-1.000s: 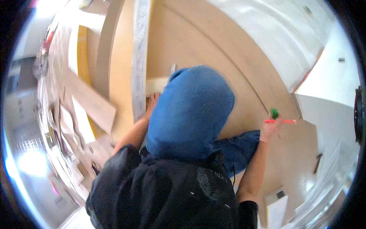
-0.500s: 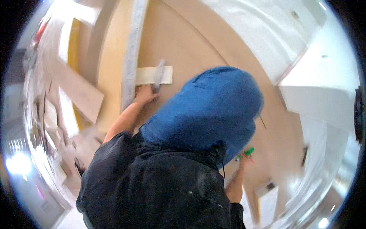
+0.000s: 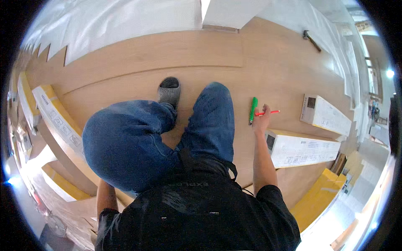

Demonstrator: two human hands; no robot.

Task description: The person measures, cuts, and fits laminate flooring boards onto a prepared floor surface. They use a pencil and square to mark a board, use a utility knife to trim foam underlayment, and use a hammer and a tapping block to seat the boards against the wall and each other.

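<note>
Held out over the wooden floor to the right of my knee, my right hand (image 3: 262,119) is closed around a red pencil (image 3: 270,113) and a slim green utility knife (image 3: 253,109). The pencil points right across the fingers; the knife stands out on the thumb side. Of my left arm, only the forearm (image 3: 107,195) shows, running down beside my left thigh. My left hand is hidden behind that leg, so what it touches cannot be seen.
Wood-look planks (image 3: 167,58) cover the floor. A hammer (image 3: 312,41) lies far right. White and yellow plank cartons (image 3: 303,148) lie at the right, and another long carton (image 3: 58,115) at the left. White sheeting (image 3: 134,25) borders the far side.
My view has swung round to the right. My left hand, earlier beside a short pale board with a grey tool across it, is now out of sight. My right hand now shows fully.
</note>
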